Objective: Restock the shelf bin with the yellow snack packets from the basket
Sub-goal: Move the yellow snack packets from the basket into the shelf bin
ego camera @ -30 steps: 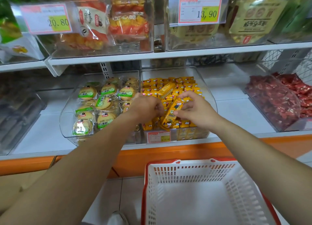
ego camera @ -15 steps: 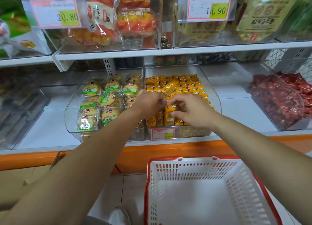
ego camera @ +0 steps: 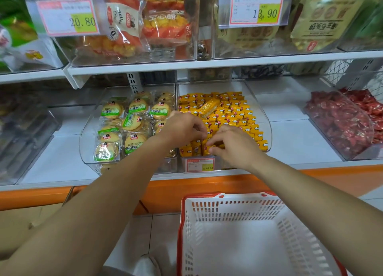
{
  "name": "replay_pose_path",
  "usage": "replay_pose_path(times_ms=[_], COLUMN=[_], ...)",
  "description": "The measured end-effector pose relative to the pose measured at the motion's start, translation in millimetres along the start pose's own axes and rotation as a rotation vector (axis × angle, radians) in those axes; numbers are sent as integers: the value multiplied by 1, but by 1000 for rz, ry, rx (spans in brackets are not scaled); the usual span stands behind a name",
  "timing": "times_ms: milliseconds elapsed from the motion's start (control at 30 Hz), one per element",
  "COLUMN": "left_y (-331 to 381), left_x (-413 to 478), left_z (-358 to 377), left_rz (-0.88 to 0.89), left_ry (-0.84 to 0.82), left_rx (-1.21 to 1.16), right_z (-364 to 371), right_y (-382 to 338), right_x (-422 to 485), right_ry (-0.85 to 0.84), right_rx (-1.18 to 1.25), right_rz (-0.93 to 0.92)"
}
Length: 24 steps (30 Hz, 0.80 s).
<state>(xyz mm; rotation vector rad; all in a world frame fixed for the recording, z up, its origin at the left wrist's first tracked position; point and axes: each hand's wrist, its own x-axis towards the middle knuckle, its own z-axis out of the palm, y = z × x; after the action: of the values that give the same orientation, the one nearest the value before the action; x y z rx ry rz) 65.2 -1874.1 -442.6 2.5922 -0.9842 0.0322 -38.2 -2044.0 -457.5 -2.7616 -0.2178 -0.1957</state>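
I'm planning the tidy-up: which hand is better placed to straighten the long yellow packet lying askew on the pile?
Left, likely: the left hand sits nearer the long yellow packet; the right hand pinches front-row yellow packets, farther away.

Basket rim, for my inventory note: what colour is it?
The basket rim is red, around white walls; the head view shows it best.

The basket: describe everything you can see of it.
The basket is white plastic with slotted walls and a red rim. It sits upright in front of the orange shelf base, its near end cut off by the frame. Its visible inside holds no packets. The left hand and right hand are up at the yellow packets, not touching it.
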Motion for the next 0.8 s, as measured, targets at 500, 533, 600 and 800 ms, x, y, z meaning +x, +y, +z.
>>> replay_pose_path(times_ms=[500,533,600,800], left_y=[20,22,24,18], left_x=[28,34,47,64], left_z=[-4,-2,6,19], left_rz=[-175,-201,-256,-337], left_ry=[150,192,150,117], left_rx=[-33,13,135,289], right_z=[25,27,30,30], right_y=[11,11,9,11], right_x=[-16,-17,-17,-17], right_ry=[203,260,309,287], right_rx=[237,281,285,324], right_rz=[110,140,166,169])
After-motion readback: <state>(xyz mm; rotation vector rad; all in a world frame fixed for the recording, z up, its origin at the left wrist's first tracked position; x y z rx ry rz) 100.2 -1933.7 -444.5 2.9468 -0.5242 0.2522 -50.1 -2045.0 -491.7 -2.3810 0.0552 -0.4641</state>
